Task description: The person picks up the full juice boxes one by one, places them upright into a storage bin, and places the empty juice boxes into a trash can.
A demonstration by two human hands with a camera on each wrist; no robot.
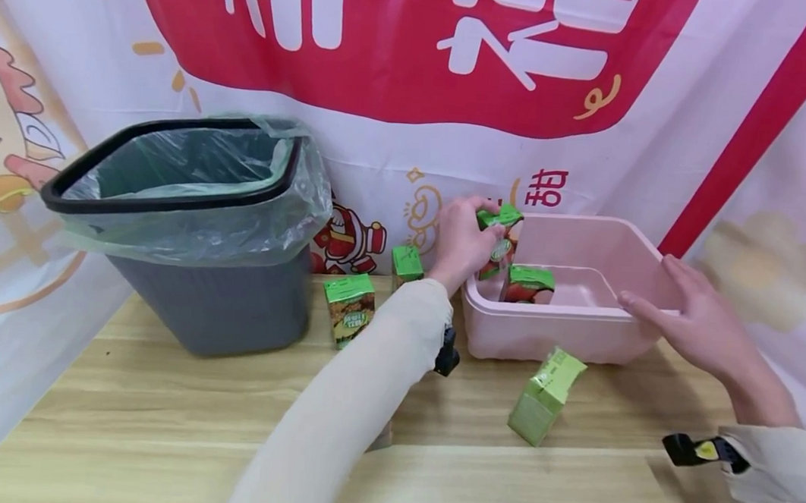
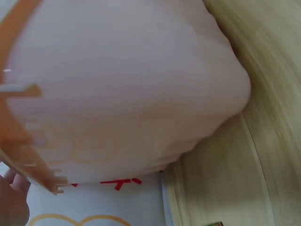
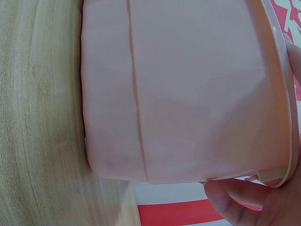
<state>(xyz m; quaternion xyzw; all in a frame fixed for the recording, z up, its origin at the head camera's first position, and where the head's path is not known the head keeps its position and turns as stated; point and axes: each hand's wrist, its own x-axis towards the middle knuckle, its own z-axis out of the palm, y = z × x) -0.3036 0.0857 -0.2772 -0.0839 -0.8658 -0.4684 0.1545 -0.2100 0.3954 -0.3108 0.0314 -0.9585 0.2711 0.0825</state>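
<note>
Left hand [image 1: 461, 235] pinching a green-topped, box-shaped cardboard carton [image 1: 509, 240] in the left end of a rectangular pink plastic bin [image 1: 542, 333]; right hand [image 1: 710, 324], thumb and fingers parted, gripping the bin's right front corner.

Left hand [image 1: 461, 235] was pinching a juice box [image 1: 502, 253] at the pink tub's [image 1: 556, 337] left end, another box [image 1: 530, 282] sat inside, right hand [image 1: 707, 324] held its near right corner, and a bin [image 1: 236, 296] stood way left of it.
</note>
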